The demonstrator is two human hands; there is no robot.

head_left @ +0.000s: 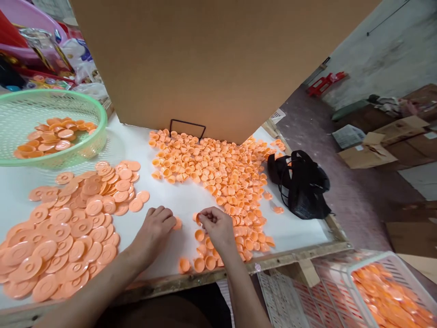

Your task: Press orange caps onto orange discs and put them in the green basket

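Observation:
My left hand is closed near the middle of the white tabletop, fingers curled down. An orange plastic piece shows at its fingertips; the rest of it is hidden, so I cannot tell whether it is a cup or a saucer. My right hand pinches a small orange toy cup between thumb and fingers. Beneath and beyond that hand spreads a heap of small orange toy cups. Left of my left hand lies a pile of round orange toy saucers, flat and overlapping.
A green mesh basket with orange saucers stands at left. A large cardboard box rises behind the cups, a black wire stand before it. A black bag lies right. Below, a white crate holds orange pieces.

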